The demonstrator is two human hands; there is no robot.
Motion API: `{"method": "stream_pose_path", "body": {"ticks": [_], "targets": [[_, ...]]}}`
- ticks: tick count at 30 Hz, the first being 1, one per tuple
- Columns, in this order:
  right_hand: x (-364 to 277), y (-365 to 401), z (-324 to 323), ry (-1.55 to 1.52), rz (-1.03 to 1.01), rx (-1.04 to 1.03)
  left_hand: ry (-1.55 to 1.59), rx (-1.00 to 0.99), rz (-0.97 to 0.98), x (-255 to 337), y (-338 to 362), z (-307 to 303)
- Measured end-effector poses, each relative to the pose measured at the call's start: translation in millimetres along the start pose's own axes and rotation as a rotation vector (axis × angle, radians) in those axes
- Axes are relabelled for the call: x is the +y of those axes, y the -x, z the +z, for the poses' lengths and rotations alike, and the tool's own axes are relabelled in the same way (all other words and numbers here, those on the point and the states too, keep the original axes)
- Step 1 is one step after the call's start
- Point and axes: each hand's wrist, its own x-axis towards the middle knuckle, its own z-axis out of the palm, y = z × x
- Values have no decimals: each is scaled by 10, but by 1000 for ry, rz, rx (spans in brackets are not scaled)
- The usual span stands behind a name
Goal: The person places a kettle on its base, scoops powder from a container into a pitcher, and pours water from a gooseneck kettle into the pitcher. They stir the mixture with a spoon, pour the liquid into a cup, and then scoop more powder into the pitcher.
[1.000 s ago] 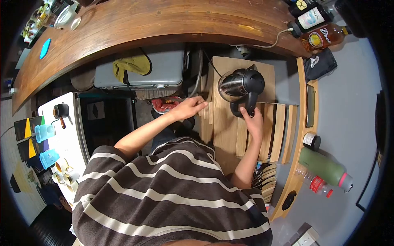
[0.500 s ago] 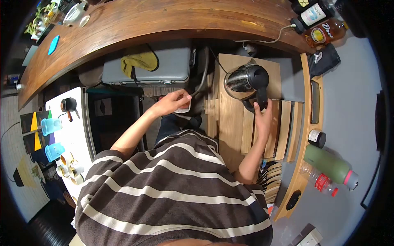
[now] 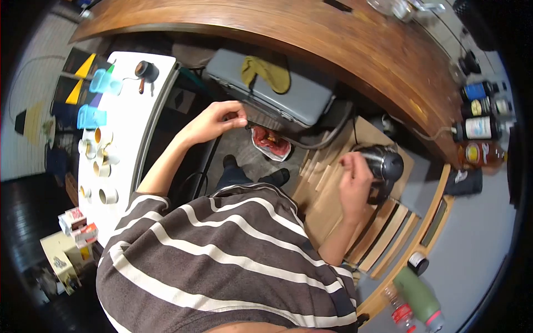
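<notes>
My left hand [image 3: 217,123] reaches out over the floor, thumb and fingers pinched together. A dark, thin strip [image 3: 272,131] runs right up to its fingertips; I cannot tell whether they grip it. Below and to the right of that hand lies a white-edged packet [image 3: 270,144] with red contents. My right hand [image 3: 355,180] is raised over the slatted wooden surface, its fingers curled in and slightly blurred, with nothing visible in them. Just to its right stands a black and steel electric kettle [image 3: 383,164], overlapped by the hand's edge in this view.
A grey case [image 3: 300,102] with a yellow-green cloth [image 3: 266,74] sits under the long wooden counter [image 3: 233,14]. On the left, a white table [image 3: 119,188] holds cups [image 3: 108,195] and a small dark pot [image 3: 146,70]. Bottles, including a green one [image 3: 417,294], are at the right.
The view has turned, showing more of the white table and floor. My right hand has left the kettle's handle and curled its fingers. My left hand stays pinched, now clear of the red packet.
</notes>
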Motion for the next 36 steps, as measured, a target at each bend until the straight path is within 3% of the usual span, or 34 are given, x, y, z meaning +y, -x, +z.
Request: {"method": "stream_pose_path", "body": {"ticks": [3, 8, 13, 20, 22, 26, 31, 33, 36], "targets": [[-358, -59, 449, -235, 16, -243, 163, 231, -89, -248, 608, -209], [-734, -81, 1234, -183, -151, -618, 237, 597, -184, -826, 1698, -387], [-1445, -125, 2007, -228, -320, -757, 371, 927, -282, -1309, 2581, -475], [-2654, -28, 3081, -221, -432, -885, 355, 1074, -366, -1917, 3424, -394], [-2867, 6, 3338, -197, -438, -921, 368, 1009, -421, -2042, 3637, -371], [-3121, 36, 3760, -234, -498, -944, 294, 1089, -419, -2116, 3896, -367], [-3369, -136, 4207, -181, -440, -914, 226, 1220, -447, -2207, 4084, -454], [-3509, -244, 4349, -165, -457, -924, 144, 1420, -423, -2203, 4111, -517], [-3727, -430, 4576, -155, -504, -935, 97, 1526, -419, -2317, 4129, -592]]}}
